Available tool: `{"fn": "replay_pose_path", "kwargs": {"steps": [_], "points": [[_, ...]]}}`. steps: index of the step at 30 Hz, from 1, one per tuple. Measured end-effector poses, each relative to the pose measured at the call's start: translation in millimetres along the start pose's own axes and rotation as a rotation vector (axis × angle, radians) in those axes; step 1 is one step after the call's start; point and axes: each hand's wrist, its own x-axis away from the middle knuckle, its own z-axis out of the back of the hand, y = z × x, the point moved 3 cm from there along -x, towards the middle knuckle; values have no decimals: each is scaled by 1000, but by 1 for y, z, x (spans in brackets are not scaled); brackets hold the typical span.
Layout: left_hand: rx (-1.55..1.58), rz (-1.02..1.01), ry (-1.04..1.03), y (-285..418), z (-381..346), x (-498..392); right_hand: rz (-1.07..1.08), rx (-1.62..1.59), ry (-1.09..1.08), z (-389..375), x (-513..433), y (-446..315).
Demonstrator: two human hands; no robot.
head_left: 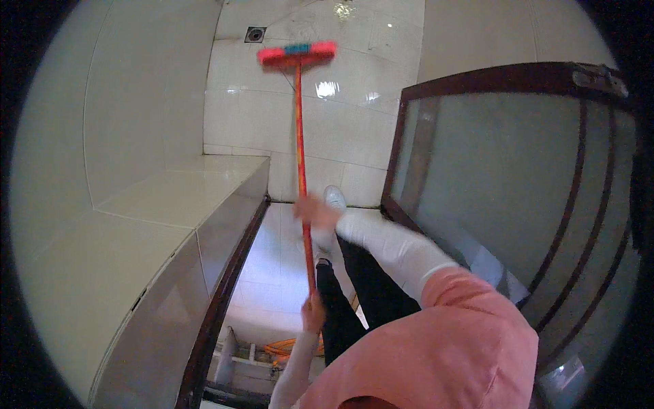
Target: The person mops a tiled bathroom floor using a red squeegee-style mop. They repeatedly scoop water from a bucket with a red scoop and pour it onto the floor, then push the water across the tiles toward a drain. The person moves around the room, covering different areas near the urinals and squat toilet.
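My right hand (319, 212), blurred, is closed around the middle of the red handle (301, 138) of a long floor broom or mop. Lower down, my left hand (312, 313) grips the same handle near its end. The pole runs away from me to a wide pink-red head (322, 51) with a teal middle, which is blurred against the pale floor tiles (347, 122). Whether the head carries bristles or a sponge cannot be told. Just beyond the head, to its left, is a square floor drain (255, 35).
A tiled ledge (148, 197) and wall run along the left. On the right stands a dark-framed door (490, 153) with a frosted panel. My white shoe (334, 197) is near the threshold. Behind my left arm, an orange hose or cable (281, 349) lies coiled. Wet-looking shine marks the far tiles.
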Motion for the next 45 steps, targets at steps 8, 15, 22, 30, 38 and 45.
{"fn": "replay_pose_path", "kwargs": {"steps": [8, 15, 22, 30, 38, 45], "points": [[-635, 45, 20, -94, 111, 206, -353, -161, -732, -8, 83, -280], [-633, -74, 45, -82, 37, 102, -706, -354, -543, 13, 123, -152], [-351, -288, -80, 54, -92, -20, -340, 315, -581, 101, 71, 59], [-418, -378, -46, -170, 73, 91, -284, -63, -314, -21, 117, -194], [-700, -165, -32, -312, 165, 192, -466, -192, -490, -100, 190, -437], [-314, -600, -70, -226, 23, 107, -606, 10, -526, -27, 227, -203]]}}
